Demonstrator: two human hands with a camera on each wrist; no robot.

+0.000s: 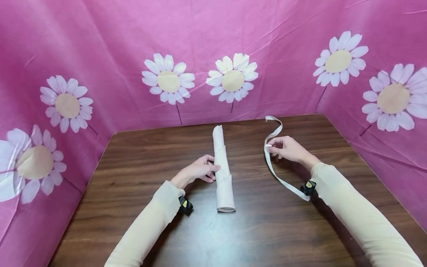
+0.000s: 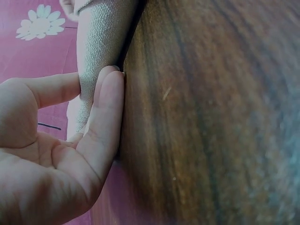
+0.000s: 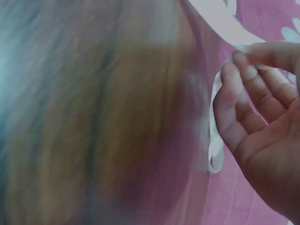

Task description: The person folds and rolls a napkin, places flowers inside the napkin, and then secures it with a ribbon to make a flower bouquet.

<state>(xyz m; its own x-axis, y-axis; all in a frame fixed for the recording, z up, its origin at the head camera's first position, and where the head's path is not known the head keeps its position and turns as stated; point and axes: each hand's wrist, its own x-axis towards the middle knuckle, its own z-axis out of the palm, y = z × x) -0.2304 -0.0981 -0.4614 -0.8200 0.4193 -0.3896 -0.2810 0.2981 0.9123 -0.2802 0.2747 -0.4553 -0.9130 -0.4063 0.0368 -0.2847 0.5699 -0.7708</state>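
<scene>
Your left hand [image 1: 200, 168] grips the rolled cloth [image 1: 224, 189], thumb laid over its upper side and fingers bent against its left flank; your right hand [image 1: 287, 149] pinches the ribbon [image 1: 274, 171] between thumb and forefinger, the other fingers loosely bent. You have the roll lying on the middle of the table, pointing away from you: an off-white tube, slimmer at its far end, with stepped diagonal edges and flattened layers showing at the near end. Your left wrist view shows its coarse, pebbly weave. To its right, your flat, pale ribbon snakes in an S, its near end beside the black wrist camera [image 1: 308, 188]. Beneath lies the brown wood-grain table [image 1: 150, 237], glossy near you; behind hangs creased pink fabric [image 1: 110, 48] printed with white daisies. Your left fingertips are partly hidden, both sleeves run out of frame, and the wood blurs in your right wrist view.
</scene>
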